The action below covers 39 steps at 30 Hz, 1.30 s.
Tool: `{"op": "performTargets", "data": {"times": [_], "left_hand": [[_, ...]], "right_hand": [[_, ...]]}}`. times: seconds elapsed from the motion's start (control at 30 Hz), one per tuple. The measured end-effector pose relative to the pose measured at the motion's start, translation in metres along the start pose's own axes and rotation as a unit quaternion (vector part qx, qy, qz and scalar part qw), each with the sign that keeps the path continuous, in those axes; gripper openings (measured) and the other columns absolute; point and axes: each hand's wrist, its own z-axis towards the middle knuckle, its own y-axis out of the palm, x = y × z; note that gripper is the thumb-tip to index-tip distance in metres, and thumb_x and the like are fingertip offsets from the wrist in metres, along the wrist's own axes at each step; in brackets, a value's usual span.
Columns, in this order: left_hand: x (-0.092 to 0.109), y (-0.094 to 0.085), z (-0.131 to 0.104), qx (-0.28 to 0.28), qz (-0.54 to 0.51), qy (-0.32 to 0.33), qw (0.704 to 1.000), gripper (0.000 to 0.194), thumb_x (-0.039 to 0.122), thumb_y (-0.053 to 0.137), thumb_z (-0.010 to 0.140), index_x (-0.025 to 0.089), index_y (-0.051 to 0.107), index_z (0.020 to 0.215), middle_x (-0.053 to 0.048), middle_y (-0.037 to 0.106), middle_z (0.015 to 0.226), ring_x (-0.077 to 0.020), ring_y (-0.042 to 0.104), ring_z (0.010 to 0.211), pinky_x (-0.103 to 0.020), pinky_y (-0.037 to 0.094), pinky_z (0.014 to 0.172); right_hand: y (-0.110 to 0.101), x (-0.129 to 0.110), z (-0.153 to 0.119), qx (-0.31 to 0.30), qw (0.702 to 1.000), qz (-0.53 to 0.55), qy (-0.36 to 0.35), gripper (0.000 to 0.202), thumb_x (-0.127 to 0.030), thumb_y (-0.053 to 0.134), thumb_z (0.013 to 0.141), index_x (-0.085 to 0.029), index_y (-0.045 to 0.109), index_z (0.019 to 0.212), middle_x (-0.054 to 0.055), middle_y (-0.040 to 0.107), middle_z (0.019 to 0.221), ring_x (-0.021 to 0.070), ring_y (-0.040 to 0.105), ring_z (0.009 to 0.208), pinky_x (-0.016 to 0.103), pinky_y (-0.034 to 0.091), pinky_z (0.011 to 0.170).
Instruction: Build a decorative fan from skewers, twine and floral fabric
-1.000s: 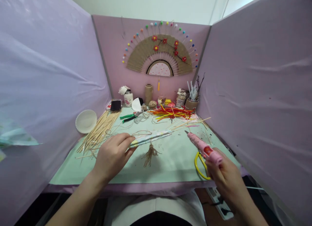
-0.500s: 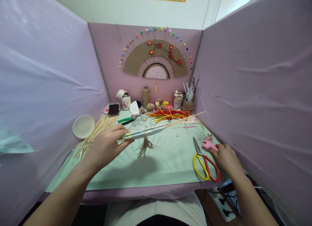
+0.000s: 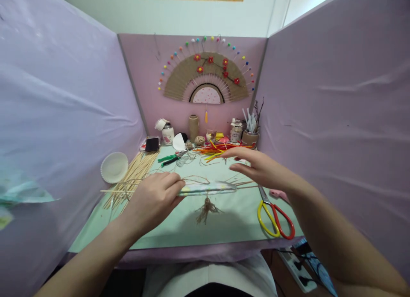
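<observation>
My left hand (image 3: 160,193) is closed around one end of a flat, pale patterned fabric-covered piece (image 3: 208,187), seen edge-on above the table. Thin sticks and a loop of brown twine stick out from it. From its underside hangs a frayed twine tassel (image 3: 207,211). My right hand (image 3: 253,164) is raised past the piece's right end, fingers apart and holding nothing. Below that arm lies a pink glue gun (image 3: 278,194), partly covered by the forearm. Scissors (image 3: 271,216) with one yellow and one red handle lie beside it.
Bamboo sticks (image 3: 141,162) and a white bowl (image 3: 114,167) are at the left. Green-handled pliers (image 3: 168,159), red and yellow pipe cleaners (image 3: 214,149), jars and a twine spool (image 3: 193,127) stand behind. A decorated fan (image 3: 179,77) hangs on the back panel between side walls.
My right hand has let go of the pink glue gun and risen inward toward the piece. My left hand has shifted right and turned the piece closer to level.
</observation>
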Motion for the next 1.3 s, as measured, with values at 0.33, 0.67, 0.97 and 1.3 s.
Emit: {"op": "performTargets", "data": {"times": [0.33, 0.67, 0.97, 1.3], "left_hand": [[0.003, -0.005, -0.005, -0.025, 0.034, -0.013, 0.999, 0.013, 0.024, 0.06, 0.089, 0.016, 0.067, 0.096, -0.006, 0.067, 0.085, -0.0214, 0.061, 0.073, -0.035, 0.045, 0.064], [-0.006, -0.006, 0.005, -0.114, -0.02, -0.091, 0.989, 0.014, 0.028, 0.063, 0.087, 0.016, 0.07, 0.087, -0.006, 0.065, 0.085, -0.0209, 0.061, 0.077, -0.033, 0.043, 0.066], [-0.025, -0.021, 0.033, -0.144, -0.085, -0.144, 0.975, 0.023, 0.037, 0.059, 0.089, 0.018, 0.07, 0.084, -0.005, 0.067, 0.088, -0.019, 0.061, 0.081, -0.03, 0.042, 0.07], [-0.032, -0.03, 0.053, -0.179, -0.131, -0.167, 0.961, 0.022, 0.039, 0.061, 0.084, 0.02, 0.07, 0.079, -0.002, 0.067, 0.083, -0.0178, 0.06, 0.078, -0.028, 0.04, 0.067]], "right_hand": [[0.037, -0.018, 0.041, -0.198, 0.961, 0.185, 0.061, 0.026, -0.031, 0.067, 0.081, -0.019, 0.065, 0.104, 0.003, 0.074, 0.093, 0.0169, 0.068, 0.084, 0.029, 0.051, 0.076], [0.036, -0.026, 0.035, -0.075, 0.969, 0.206, 0.11, 0.007, -0.023, 0.06, 0.078, -0.018, 0.065, 0.081, -0.003, 0.058, 0.065, 0.0089, 0.048, 0.056, 0.022, 0.035, 0.05], [0.017, -0.03, 0.013, 0.078, 0.997, 0.022, 0.018, 0.013, -0.019, 0.057, 0.086, -0.021, 0.068, 0.081, 0.001, 0.072, 0.083, 0.0153, 0.064, 0.077, 0.027, 0.045, 0.07], [0.001, -0.022, -0.005, 0.154, 0.983, -0.098, -0.038, 0.012, -0.018, 0.056, 0.092, -0.021, 0.065, 0.085, 0.003, 0.07, 0.085, 0.0168, 0.063, 0.081, 0.029, 0.043, 0.073]]}}
